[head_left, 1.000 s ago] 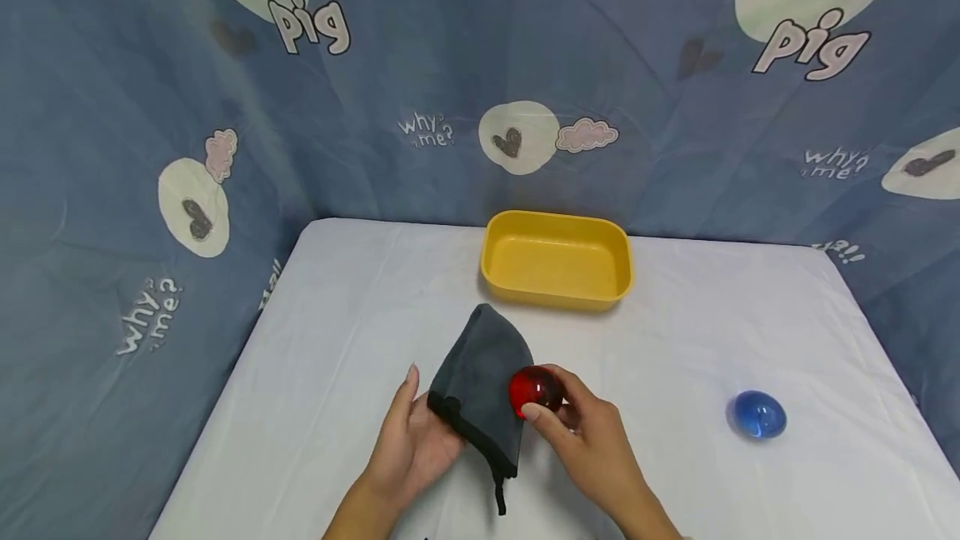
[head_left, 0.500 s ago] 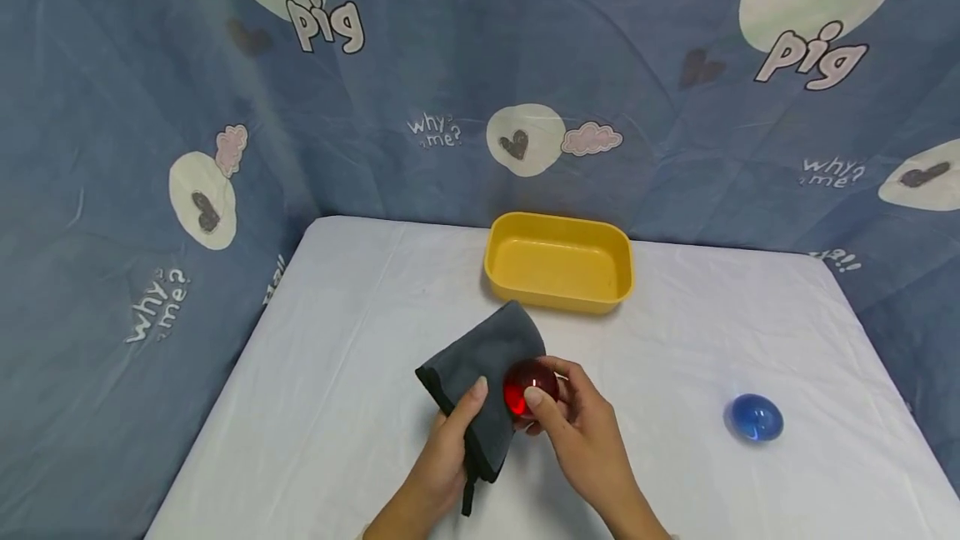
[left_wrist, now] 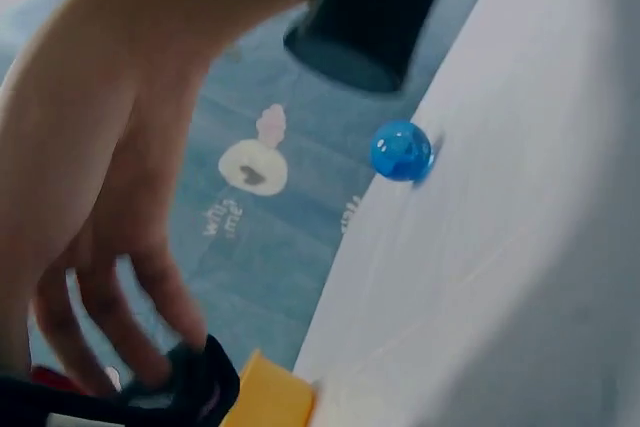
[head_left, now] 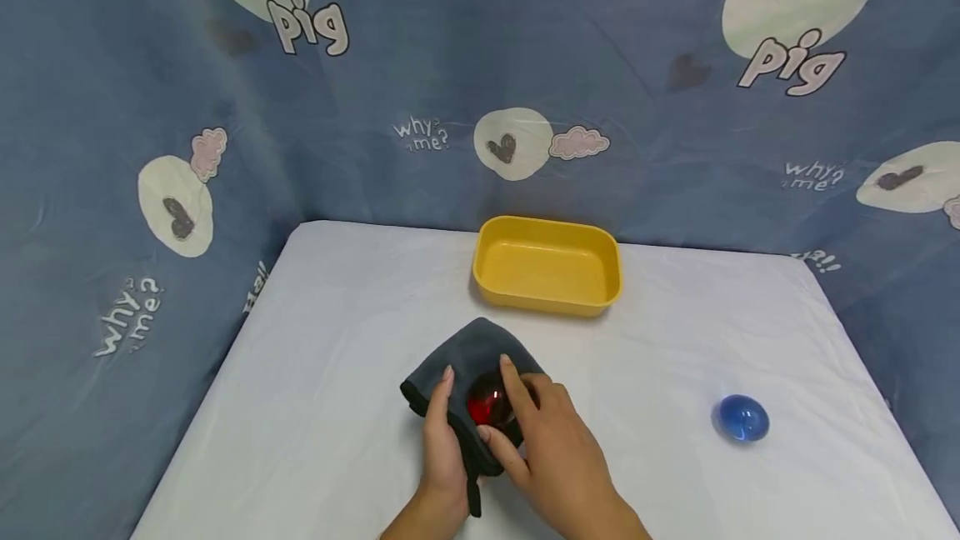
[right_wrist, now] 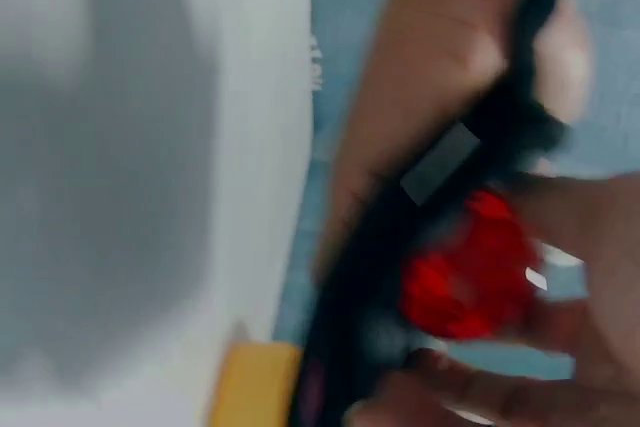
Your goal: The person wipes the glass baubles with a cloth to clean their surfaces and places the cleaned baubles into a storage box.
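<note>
The red ball (head_left: pixel 486 407) is against the dark cloth (head_left: pixel 461 358), over the white counter (head_left: pixel 337 357). The left hand (head_left: pixel 442 461) holds the cloth, thumb in front, its other fingers mostly hidden behind; the right hand (head_left: pixel 564 450) has its fingers curved, half closed, around the ball. I think the left should support the cloth firmly while the right turns the ball gently, since smooth surface may slip.

**A screened-off table corner**

Blue printed fabric (head_left: pixel 375 82), repeating "pig" and "why me?", walls in the white-covered table (head_left: pixel 322 323) at the back and both sides. Whether home, lab or studio lies beyond, the fabric hides.
</note>
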The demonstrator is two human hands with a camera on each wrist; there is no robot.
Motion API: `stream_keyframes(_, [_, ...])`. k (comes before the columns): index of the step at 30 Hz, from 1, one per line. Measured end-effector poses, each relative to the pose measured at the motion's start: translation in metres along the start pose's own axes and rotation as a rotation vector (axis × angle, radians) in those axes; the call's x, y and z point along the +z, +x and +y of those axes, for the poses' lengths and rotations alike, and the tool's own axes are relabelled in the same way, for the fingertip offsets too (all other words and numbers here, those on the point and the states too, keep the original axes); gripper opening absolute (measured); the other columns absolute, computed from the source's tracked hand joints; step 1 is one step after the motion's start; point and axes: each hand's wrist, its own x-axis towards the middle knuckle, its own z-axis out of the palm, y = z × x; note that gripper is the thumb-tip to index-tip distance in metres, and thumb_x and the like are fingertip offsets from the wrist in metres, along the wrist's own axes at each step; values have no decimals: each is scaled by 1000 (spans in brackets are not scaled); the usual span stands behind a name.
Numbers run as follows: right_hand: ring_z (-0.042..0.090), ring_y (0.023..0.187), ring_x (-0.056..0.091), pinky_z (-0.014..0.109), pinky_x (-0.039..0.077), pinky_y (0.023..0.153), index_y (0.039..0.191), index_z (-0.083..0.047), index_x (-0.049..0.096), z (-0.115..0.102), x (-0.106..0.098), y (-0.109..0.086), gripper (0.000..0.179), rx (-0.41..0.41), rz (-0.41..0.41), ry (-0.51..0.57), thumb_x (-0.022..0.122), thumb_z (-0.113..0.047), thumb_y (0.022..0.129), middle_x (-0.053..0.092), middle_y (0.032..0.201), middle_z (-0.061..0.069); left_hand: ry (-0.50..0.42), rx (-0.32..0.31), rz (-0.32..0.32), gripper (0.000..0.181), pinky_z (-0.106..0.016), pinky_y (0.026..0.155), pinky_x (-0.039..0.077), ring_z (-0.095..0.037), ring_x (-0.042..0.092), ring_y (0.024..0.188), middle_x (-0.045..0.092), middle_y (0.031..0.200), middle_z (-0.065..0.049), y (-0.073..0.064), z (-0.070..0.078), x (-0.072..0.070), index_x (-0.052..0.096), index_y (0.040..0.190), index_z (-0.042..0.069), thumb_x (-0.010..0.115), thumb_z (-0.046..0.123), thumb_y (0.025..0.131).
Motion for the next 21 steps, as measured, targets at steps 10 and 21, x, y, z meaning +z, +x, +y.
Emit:
stream_keyframes(10, [25,113,61,38,57,94,145,-13,59,13,4,-1,59,-389,157,-14,82,-30,93,56,139,12,-93,-34,-35,65,-30,103,48,-15,58,122,59,132,1,1,-2,-1,41,150,16,39,62,105])
stream_keyframes(21, [6,52,41,23,41,45,91,-7,62,6,20,8,49,-32,275,-44,59,-55,103,47,81,0,-83,-63,-43,36,-25,82,53,-9,63,93,65,103,5,7,-14,8,59,115,17,41,48,107])
